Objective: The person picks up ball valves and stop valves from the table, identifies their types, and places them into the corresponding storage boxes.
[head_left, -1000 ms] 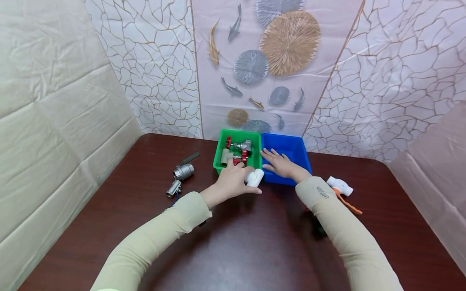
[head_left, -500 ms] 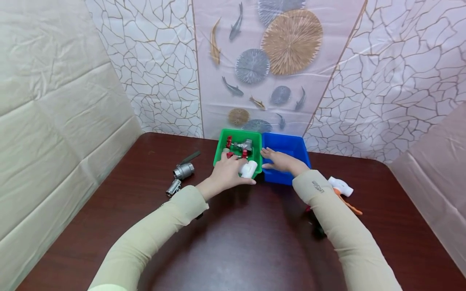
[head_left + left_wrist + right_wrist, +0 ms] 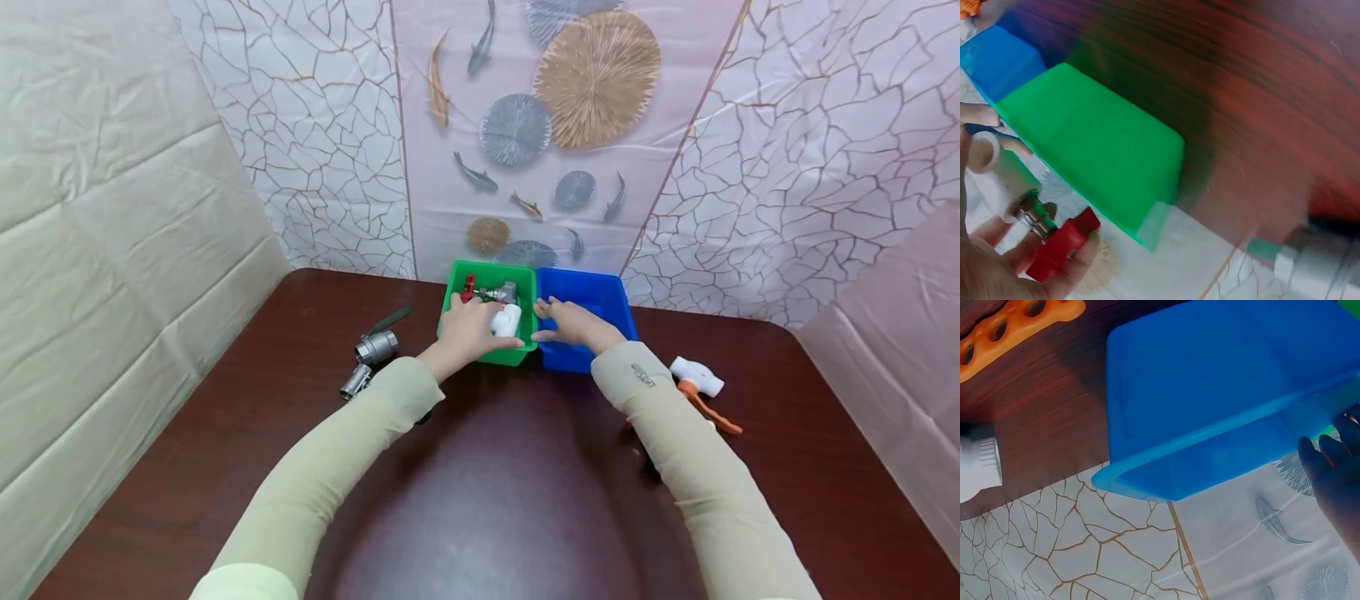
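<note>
My left hand (image 3: 467,332) holds a white plastic valve (image 3: 508,322) over the near part of the green bin (image 3: 504,358). In the left wrist view, the fingers curl around the red handle (image 3: 1057,253) on the metal stem of the valve. My right hand (image 3: 573,323) is at the blue bin (image 3: 567,362), by the side that adjoins the green one. Its fingers are loosely bent and nothing shows in them. In the right wrist view, the fingertips are close to the rim of the blue bin, and whether they touch it is hard to tell.
Metal valves with red handles (image 3: 506,292) lie in the green bin. To the left are a steel ball valve (image 3: 377,346) and a smaller metal valve (image 3: 356,382). A white valve with an orange lever (image 3: 697,377) lies at right; the right sleeve partly covers a dark object (image 3: 651,468).
The left hand has carried the white valve forward, from in front of the green bin to over it. The right hand has stayed by the bins' shared edge, its fingers a little more bent.
</note>
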Action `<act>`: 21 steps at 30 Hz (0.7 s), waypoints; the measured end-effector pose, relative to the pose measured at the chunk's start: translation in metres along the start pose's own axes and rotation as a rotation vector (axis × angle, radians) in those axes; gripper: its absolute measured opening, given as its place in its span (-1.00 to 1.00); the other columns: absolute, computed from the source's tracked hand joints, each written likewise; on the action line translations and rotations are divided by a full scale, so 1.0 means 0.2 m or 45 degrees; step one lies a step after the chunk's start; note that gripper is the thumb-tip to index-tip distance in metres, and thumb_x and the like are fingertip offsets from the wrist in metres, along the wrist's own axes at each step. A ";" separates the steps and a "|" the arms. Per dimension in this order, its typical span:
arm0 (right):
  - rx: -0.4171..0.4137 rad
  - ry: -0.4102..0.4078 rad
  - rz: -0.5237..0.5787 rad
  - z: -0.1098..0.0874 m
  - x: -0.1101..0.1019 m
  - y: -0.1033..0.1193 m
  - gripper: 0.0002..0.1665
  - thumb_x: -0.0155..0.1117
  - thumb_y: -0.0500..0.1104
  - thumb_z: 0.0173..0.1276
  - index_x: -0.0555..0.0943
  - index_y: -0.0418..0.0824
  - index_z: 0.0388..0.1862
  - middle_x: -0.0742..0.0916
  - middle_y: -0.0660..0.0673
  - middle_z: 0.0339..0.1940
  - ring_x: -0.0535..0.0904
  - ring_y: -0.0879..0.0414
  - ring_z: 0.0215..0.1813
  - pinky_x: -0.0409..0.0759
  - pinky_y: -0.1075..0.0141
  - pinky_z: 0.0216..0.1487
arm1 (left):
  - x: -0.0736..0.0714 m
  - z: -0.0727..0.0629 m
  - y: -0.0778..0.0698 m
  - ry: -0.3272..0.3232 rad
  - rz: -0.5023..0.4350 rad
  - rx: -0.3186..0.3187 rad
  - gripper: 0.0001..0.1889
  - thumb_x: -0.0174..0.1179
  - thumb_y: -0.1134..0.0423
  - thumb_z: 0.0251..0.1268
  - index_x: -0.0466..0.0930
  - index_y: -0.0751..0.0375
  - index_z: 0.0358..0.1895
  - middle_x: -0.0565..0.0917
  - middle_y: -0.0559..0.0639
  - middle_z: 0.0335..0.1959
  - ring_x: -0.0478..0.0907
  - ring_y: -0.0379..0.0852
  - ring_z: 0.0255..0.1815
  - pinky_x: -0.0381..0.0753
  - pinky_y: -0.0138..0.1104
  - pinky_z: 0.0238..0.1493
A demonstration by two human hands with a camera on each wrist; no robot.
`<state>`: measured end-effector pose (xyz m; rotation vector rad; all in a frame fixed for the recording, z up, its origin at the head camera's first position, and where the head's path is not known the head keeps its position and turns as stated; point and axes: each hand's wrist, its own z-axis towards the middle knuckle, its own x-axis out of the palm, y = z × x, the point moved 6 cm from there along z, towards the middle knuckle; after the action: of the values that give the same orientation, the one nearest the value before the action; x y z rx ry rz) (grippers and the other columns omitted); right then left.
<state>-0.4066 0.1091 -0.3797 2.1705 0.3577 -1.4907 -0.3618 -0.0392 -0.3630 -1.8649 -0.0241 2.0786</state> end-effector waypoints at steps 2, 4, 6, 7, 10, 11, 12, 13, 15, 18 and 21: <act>0.003 0.006 0.002 0.00 -0.01 0.00 -0.17 0.11 0.02 0.38 0.07 -0.30 0.47 0.08 -0.33 0.52 -0.13 -0.33 0.51 0.02 -0.16 0.43 | 0.00 0.02 0.00 -0.007 -0.025 -0.045 -0.20 0.20 -0.41 -0.05 0.49 0.00 0.24 0.59 0.07 0.07 0.39 0.05 0.07 0.57 -0.15 -0.16; 0.007 0.018 0.001 0.01 -0.01 0.00 -0.17 0.10 0.02 0.39 0.06 -0.30 0.48 0.07 -0.34 0.52 -0.13 -0.33 0.51 0.02 -0.17 0.43 | 0.01 0.03 0.00 -0.011 -0.031 -0.086 -0.20 0.19 -0.42 -0.04 0.49 0.01 0.23 0.59 0.06 0.10 0.39 0.04 0.08 0.58 -0.15 -0.15; 0.009 0.039 0.001 0.01 0.00 0.00 -0.17 0.09 0.03 0.40 0.04 -0.30 0.48 0.05 -0.35 0.52 -0.12 -0.36 0.50 0.01 -0.18 0.43 | 0.02 0.04 0.00 -0.006 -0.022 -0.131 -0.20 0.18 -0.42 -0.04 0.50 0.01 0.22 0.57 0.06 0.13 0.37 0.06 0.10 0.60 -0.16 -0.17; 0.012 0.048 0.003 0.01 0.01 -0.01 -0.17 0.09 0.03 0.40 0.04 -0.29 0.48 0.05 -0.35 0.52 -0.12 -0.36 0.50 0.01 -0.18 0.42 | 0.03 0.05 0.00 0.001 -0.024 -0.154 -0.21 0.19 -0.42 -0.04 0.50 0.02 0.22 0.56 0.07 0.14 0.36 0.08 0.11 0.61 -0.14 -0.17; 0.023 0.052 0.004 0.01 0.03 -0.01 -0.17 0.09 0.03 0.40 0.04 -0.29 0.48 0.05 -0.35 0.51 -0.10 -0.38 0.49 0.01 -0.19 0.42 | 0.07 0.06 -0.01 0.014 -0.040 -0.220 -0.25 0.21 -0.38 -0.02 0.52 0.03 0.18 0.56 0.08 0.14 0.33 0.11 0.13 0.62 -0.11 -0.15; 0.027 0.051 0.010 0.01 0.03 -0.01 -0.17 0.09 0.03 0.40 0.05 -0.29 0.48 0.05 -0.36 0.51 -0.10 -0.38 0.49 0.02 -0.19 0.42 | 0.09 0.06 -0.01 0.016 -0.049 -0.244 -0.27 0.23 -0.36 -0.02 0.53 0.02 0.17 0.57 0.08 0.12 0.33 0.11 0.13 0.61 -0.10 -0.13; 0.027 0.049 0.012 0.00 0.03 -0.01 -0.18 0.10 0.03 0.40 0.05 -0.29 0.48 0.06 -0.36 0.51 -0.10 -0.38 0.49 0.02 -0.18 0.42 | 0.10 0.06 -0.02 0.018 -0.062 -0.267 -0.28 0.24 -0.34 -0.01 0.54 0.02 0.17 0.57 0.08 0.11 0.33 0.11 0.14 0.61 -0.09 -0.12; 0.027 0.044 0.015 0.00 0.03 -0.01 -0.18 0.10 0.02 0.39 0.05 -0.29 0.48 0.06 -0.36 0.51 -0.10 -0.38 0.49 0.03 -0.18 0.42 | 0.11 0.07 -0.02 0.018 -0.071 -0.291 -0.30 0.26 -0.33 -0.01 0.54 0.00 0.18 0.58 0.08 0.10 0.32 0.11 0.14 0.60 -0.09 -0.10; 0.025 0.037 0.020 0.00 0.03 -0.01 -0.18 0.10 0.02 0.39 0.05 -0.30 0.48 0.06 -0.36 0.51 -0.10 -0.37 0.49 0.04 -0.17 0.42 | 0.13 0.07 -0.02 0.024 -0.088 -0.333 -0.31 0.27 -0.29 0.00 0.51 -0.02 0.20 0.57 0.08 0.10 0.29 0.12 0.18 0.57 -0.07 -0.04; 0.025 0.027 0.028 0.00 0.02 -0.01 -0.18 0.10 0.02 0.39 0.05 -0.29 0.48 0.05 -0.35 0.51 -0.11 -0.37 0.49 0.03 -0.17 0.42 | 0.16 0.08 -0.02 0.027 -0.129 -0.380 -0.30 0.26 -0.26 0.03 0.45 -0.01 0.24 0.54 0.12 0.12 0.21 0.16 0.26 0.50 0.00 0.05; 0.024 0.020 0.028 0.00 0.01 0.00 -0.17 0.10 0.03 0.40 0.04 -0.28 0.48 0.05 -0.35 0.51 -0.10 -0.38 0.49 0.01 -0.18 0.42 | 0.18 0.09 -0.01 0.034 -0.161 -0.435 -0.28 0.26 -0.24 0.05 0.40 0.00 0.27 0.50 0.16 0.16 0.16 0.21 0.31 0.46 0.06 0.10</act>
<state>-0.4067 0.1094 -0.3821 2.1951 0.3250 -1.4710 -0.3811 -0.0230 -0.3943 -2.0199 -0.5067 2.0622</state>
